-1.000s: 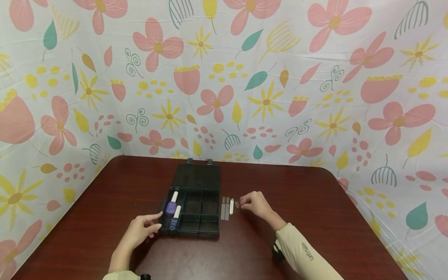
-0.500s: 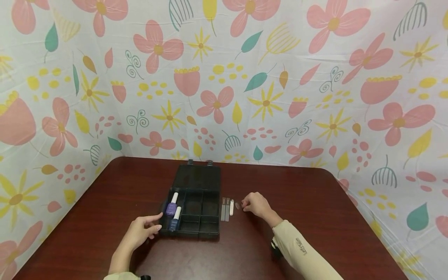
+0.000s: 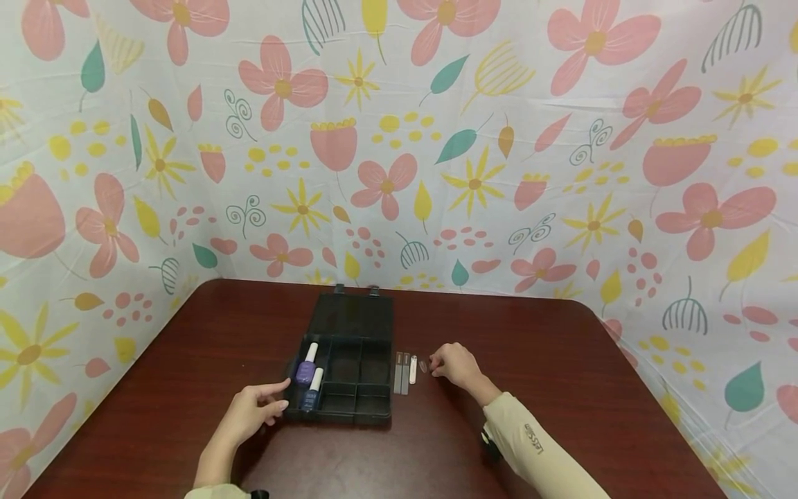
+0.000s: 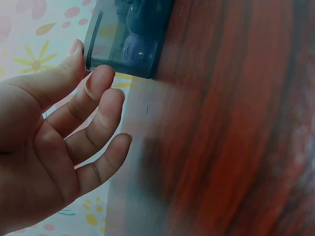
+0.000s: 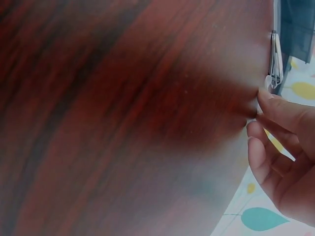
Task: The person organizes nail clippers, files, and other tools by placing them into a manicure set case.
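Loosely bent left hand (image 3: 251,412) touches gridded plastic box (image 3: 338,418); right hand (image 3: 458,364) curled, hold unclear

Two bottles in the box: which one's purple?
The purple bottle is the one nearer the open lid; the other bottle, nearer the front of the box, is dark blue.

The dark compartment case (image 3: 337,418) looked like smooth plastic, the nail clipper (image 3: 413,371) shiny metal, the purple nail-polish bottle (image 3: 305,373) glossy. The tabletop (image 3: 511,333) showed polished wood grain; the floral backdrop (image 3: 386,90) was creased, matt cloth.
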A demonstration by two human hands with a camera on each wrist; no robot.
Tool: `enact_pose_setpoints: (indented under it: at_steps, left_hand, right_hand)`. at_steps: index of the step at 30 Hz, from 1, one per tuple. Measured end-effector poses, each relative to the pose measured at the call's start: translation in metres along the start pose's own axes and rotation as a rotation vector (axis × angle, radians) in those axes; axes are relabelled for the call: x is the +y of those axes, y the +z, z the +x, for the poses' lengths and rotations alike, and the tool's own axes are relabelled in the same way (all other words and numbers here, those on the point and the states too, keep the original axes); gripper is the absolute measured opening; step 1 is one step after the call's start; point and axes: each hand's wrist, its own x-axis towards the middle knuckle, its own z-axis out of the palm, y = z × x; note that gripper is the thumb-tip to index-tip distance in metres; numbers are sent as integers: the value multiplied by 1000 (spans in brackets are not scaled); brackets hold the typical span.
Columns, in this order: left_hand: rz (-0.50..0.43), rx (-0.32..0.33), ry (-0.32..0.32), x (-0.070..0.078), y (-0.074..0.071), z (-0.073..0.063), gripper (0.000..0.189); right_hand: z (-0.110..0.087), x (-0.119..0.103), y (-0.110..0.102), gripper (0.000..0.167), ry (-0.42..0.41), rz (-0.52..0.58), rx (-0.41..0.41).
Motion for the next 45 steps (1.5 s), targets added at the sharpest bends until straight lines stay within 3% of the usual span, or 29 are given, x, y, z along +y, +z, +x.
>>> enact_pose_setpoints:
  at_steps: [13,22,29,39,45]
  left_hand:
    - [-7,5,-5,0,1,-1,38]
    - [-1,3,-10,1,0,1,38]
    - [1,3,0,1,1,0,38]
    - [-3,3,0,0,0,0,38]
    - [3,0,-1,2,1,0,38]
  right_hand:
    - [-1,2,-1,9,-16,41,-9]
    - [3,-4,-7,10,-55,61,43]
    - [6,-15,-13,15,-15,162,51]
    - [10,-37,-16,21,-82,362,61]
    - [14,-52,-14,21,-115,333,101]
